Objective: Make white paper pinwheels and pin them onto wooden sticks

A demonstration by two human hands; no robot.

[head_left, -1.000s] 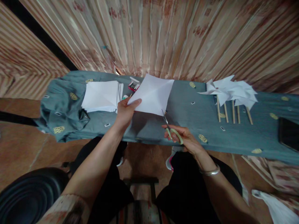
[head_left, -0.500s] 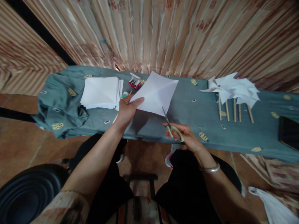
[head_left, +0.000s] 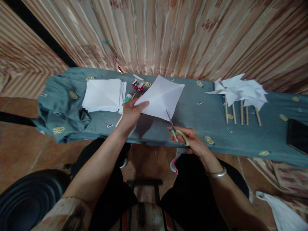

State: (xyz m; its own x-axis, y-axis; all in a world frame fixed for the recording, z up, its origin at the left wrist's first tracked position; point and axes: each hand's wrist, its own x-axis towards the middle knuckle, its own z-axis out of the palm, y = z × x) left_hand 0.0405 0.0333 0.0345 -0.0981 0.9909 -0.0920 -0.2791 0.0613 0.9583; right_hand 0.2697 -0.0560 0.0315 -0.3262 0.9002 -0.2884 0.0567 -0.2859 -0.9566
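Note:
My left hand [head_left: 132, 112] pinches the left corner of a white paper sheet [head_left: 162, 96], thumb on top, holding it up over the cloth. Faint crease lines cross the sheet. In my right hand [head_left: 186, 137] are scissors [head_left: 176, 133] with pale green handles. Their blades lie over the sheet's lower corner, pointing up and left toward its middle. Beside my left hand lie a glue stick with a green and white body [head_left: 127, 98] and a thin stick [head_left: 118, 122], partly covered by the hand.
A stack of white paper [head_left: 102, 94] lies on the left of the cloth-covered table [head_left: 154, 134]. Behind the sheet is a small open red box [head_left: 138, 84] with metal bits. Paper pinwheels [head_left: 240, 91] on wooden sticks lie right, and a dark phone-like object [head_left: 297, 136] lies at the far right.
The sheet has shifted very slightly down and right in my left hand. The scissors stay at its lower corner, almost unmoved.

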